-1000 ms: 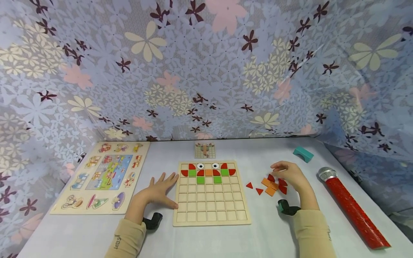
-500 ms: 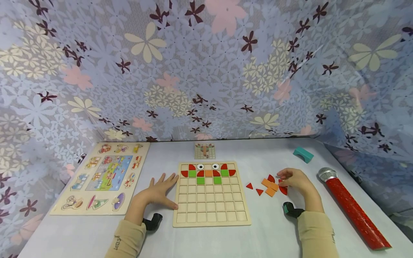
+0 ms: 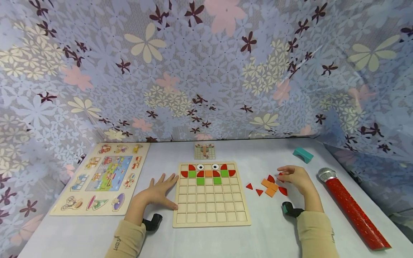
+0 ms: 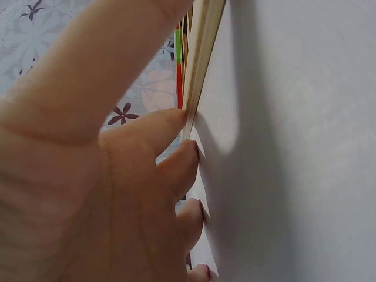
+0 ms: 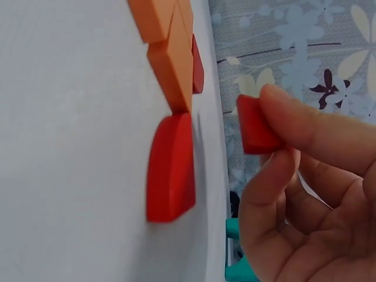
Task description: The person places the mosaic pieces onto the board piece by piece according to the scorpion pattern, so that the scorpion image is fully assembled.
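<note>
In the head view a square wooden grid board (image 3: 211, 208) lies flat on the white table. Red quarter-circles, green and orange squares and two eye pieces fill cells near its far edge. My left hand (image 3: 158, 192) rests with spread fingers along the board's left side, thumb and fingertips at its edge. Between thumb and fingertip, my right hand (image 3: 297, 178) pinches a red quarter-circle block (image 5: 255, 126), raised above the table. Below it lie another red quarter-circle (image 5: 170, 170), several orange squares (image 3: 269, 187), a further red quarter-circle (image 3: 270, 178) and two red triangles (image 3: 249, 186).
A small pattern card (image 3: 204, 151) lies behind the board. On the left is a wooden picture puzzle (image 3: 137, 172). A teal arch block (image 3: 303, 154) and a red toy microphone (image 3: 353, 208) lie on the right. Flowered cloth (image 3: 206, 71) hangs behind the table.
My right hand first moved right and nearer over the loose pieces, then took hold of a red quarter-circle and lifted it off the table. My left hand has stayed at the board.
</note>
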Available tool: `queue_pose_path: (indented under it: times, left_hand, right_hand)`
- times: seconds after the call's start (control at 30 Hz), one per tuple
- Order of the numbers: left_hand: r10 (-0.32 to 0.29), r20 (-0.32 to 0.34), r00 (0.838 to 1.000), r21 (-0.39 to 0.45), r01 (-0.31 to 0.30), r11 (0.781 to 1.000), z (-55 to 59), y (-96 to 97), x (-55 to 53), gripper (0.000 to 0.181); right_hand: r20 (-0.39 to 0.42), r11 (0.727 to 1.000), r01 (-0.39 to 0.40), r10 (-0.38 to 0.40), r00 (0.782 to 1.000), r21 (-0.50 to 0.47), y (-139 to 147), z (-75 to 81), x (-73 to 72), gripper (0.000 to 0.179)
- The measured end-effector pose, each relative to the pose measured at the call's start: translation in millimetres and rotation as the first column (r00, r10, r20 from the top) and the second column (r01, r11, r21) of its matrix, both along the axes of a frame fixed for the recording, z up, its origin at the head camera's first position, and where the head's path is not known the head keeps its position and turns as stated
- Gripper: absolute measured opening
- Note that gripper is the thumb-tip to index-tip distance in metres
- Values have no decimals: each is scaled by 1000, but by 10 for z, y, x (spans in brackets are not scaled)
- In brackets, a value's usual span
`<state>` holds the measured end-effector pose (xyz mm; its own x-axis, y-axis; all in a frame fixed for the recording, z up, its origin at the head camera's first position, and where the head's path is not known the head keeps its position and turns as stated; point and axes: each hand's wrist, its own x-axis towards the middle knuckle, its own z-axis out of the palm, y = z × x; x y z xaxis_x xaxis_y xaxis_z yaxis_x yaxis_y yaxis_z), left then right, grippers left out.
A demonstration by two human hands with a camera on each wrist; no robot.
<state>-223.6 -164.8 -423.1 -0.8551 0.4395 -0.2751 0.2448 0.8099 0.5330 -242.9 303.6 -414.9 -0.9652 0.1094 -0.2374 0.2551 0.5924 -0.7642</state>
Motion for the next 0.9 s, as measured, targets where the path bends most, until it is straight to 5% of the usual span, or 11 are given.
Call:
queue_pose_path:
  times: [0.47, 0.9]
  left_hand:
    - [-1, 10, 1000, 4, 1, 1000, -20, -9, 0, 109]
    - [-9, 12, 1000, 4, 9, 1000, -3, -11, 1, 108]
  right_hand:
    - [-51, 988, 35, -43, 998, -148, -365, 57, -81, 37]
    - [-87, 972, -96, 79, 993, -213, -982, 137, -73, 27]
